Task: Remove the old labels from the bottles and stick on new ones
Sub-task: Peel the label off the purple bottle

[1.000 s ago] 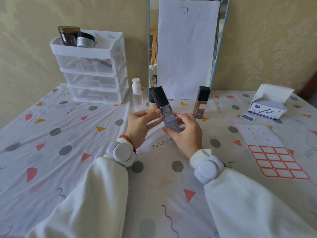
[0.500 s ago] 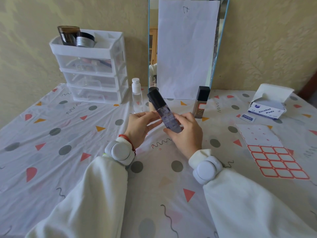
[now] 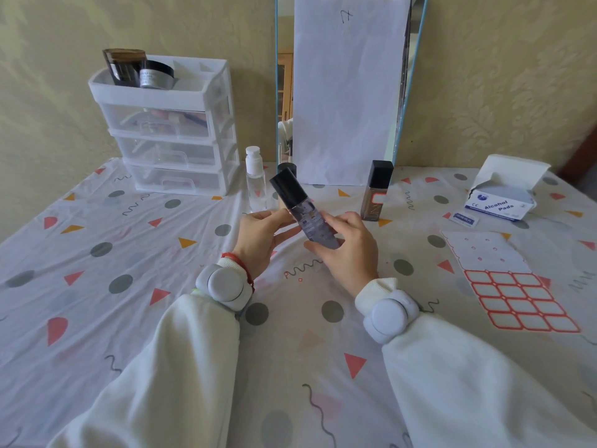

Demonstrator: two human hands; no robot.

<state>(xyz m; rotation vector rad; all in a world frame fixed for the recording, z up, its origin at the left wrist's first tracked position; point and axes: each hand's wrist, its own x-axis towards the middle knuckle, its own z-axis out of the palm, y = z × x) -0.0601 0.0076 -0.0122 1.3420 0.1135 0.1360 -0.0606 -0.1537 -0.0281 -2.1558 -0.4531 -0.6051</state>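
A clear bottle with a black cap is held above the middle of the table, tilted with its cap up and to the left. Its side carries a printed label. My right hand grips its lower end. My left hand touches its upper body with thumb and fingertips. A brown bottle with a black cap and a red-edged label stands behind on the right. A small clear bottle with a white cap stands behind on the left. A sheet of red-bordered labels lies flat at the right.
A white three-drawer organiser with two dark jars on top stands at the back left. A mirror covered by white paper leans on the wall. An open box of alcohol pads and a loose pad sachet lie at the back right.
The bottle has tipped further to the left, its cap moving left and slightly down. Both hands have stayed on it in almost the same place.
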